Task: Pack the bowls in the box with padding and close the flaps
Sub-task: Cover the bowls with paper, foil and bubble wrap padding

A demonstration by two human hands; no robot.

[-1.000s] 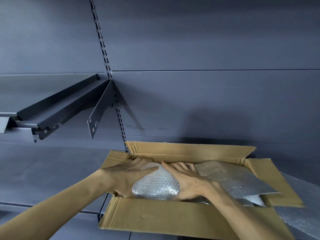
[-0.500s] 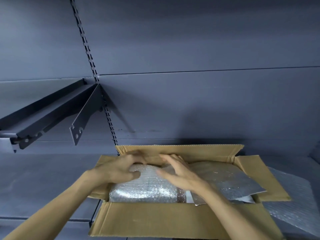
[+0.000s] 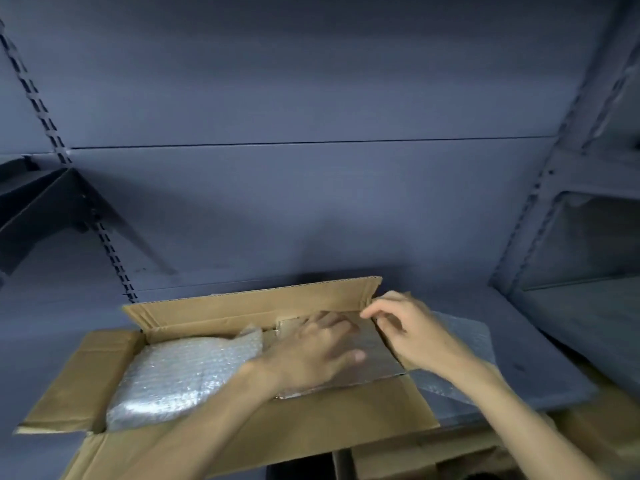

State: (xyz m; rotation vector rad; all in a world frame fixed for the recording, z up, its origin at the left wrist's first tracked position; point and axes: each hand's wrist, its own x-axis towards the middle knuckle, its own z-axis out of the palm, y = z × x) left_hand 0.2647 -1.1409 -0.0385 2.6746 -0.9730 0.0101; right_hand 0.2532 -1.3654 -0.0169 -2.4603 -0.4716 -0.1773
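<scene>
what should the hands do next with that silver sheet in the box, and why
Probably press the flat silver padding sheet down into the open brown cardboard box. The left hand lies flat on it, the right hand is at its far corner, and the bubble-wrapped bundle already sits inside.

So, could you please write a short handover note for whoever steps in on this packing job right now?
Left hand: open, flat on the silver padding sheet in the right half of the box.
Right hand: fingers curled at the sheet's far right corner; whether it has a grip is unclear.
Bubble-wrapped bundle: in the left half of the box.
Spare bubble wrap: on the shelf, right of the box.
Done: bundle in.
Left: settle the sheet, close all flaps, which stand open.
</scene>
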